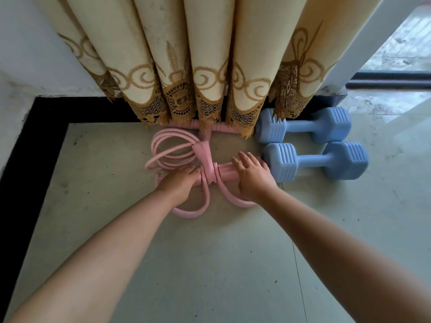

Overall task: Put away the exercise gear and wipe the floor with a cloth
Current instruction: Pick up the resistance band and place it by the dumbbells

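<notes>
A pink pull-rope exerciser (207,159) lies on the floor below the curtain, its tubes coiled to the left and its far handle partly under the curtain hem. My left hand (179,184) rests on the left end of its near handle, fingers lying over the bar. My right hand (253,177) lies flat on the right end with straight fingers. Two blue dumbbells (314,160) lie side by side just right of my right hand, the far one partly behind the curtain's lace.
A cream curtain (186,54) with brown lace hangs down to the floor ahead. A black skirting strip (35,127) borders the grey floor (210,264) at left and back. A white wall stands at left, a doorway threshold at far right.
</notes>
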The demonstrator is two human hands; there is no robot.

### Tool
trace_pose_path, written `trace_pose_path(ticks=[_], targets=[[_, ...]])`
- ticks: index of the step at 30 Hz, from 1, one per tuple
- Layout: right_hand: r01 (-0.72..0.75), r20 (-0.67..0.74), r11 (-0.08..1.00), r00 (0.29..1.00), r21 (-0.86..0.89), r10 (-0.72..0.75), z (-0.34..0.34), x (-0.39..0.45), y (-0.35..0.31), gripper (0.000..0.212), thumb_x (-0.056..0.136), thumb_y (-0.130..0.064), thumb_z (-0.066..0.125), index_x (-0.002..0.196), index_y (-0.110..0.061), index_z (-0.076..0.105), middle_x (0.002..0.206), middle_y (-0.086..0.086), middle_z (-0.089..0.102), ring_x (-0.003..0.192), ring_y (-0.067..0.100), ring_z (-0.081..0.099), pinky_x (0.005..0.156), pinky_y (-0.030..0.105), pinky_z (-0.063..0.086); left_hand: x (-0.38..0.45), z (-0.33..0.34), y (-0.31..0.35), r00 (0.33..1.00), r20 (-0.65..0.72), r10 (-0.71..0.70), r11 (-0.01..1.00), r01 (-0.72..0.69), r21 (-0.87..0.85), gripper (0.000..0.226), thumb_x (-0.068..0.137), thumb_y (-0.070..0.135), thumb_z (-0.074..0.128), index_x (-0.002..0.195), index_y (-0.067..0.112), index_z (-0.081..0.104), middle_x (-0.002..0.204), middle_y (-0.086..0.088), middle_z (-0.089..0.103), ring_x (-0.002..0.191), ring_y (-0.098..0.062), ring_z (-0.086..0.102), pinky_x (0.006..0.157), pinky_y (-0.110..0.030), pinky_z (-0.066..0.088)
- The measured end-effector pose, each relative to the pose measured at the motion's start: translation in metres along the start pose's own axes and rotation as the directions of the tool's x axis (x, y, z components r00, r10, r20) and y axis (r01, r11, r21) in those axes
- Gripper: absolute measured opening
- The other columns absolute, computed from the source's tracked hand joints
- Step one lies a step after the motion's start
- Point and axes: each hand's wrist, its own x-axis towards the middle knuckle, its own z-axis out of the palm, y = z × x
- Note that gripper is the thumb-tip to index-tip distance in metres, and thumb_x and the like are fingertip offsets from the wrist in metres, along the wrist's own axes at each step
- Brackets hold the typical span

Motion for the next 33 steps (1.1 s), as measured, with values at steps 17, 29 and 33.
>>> trace_pose_path(ticks=[17, 29, 33], targets=[[-0.062, -0.201, 0.982, 0.979, -0.181, 0.025, 0.007, 0.036, 0.003, 0.036, 0.098, -0.019, 0.033, 0.128, -0.006, 0.047, 0.124, 0.013, 0.048, 0.112, 0.031, 0.045, 0.088, 0.035, 0.038, 0.028, 0.003, 0.001, 0.980, -0.197, -0.008, 0.997, -0.007, -0.075, 0.043, 0.098, 0.006, 0.037, 0.141, 0.006, 0.042, 0.152, -0.008, 0.035, 0.140, -0.028, 0.033, 0.114, -0.033, 0.026], [-0.148, -0.174, 0.989, 0.974, 0.009, 0.148, 0.003, 0.010, -0.014, 0.040, 0.088, -0.019, 0.041, 0.119, 0.005, 0.052, 0.120, 0.020, 0.050, 0.115, 0.036, 0.046, 0.085, 0.039, 0.044, 0.023, 0.021, -0.001, 0.958, -0.258, 0.123, 0.992, -0.109, 0.066, 0.046, 0.074, 0.014, 0.037, 0.097, -0.007, 0.070, 0.104, -0.023, 0.071, 0.094, -0.038, 0.070, 0.095, -0.036, 0.033], [-0.135, -0.164, 0.991, 0.977, 0.015, 0.136, 0.003, -0.004, -0.010, 0.046, 0.089, -0.018, 0.043, 0.132, -0.003, 0.040, 0.136, 0.015, 0.040, 0.134, 0.032, 0.030, 0.099, 0.039, 0.034, 0.010, 0.017, 0.007, 0.973, -0.225, 0.049, 0.995, -0.067, -0.074, 0.049, 0.084, 0.010, 0.036, 0.126, -0.008, 0.056, 0.136, -0.024, 0.052, 0.128, -0.038, 0.049, 0.112, -0.045, 0.030]])
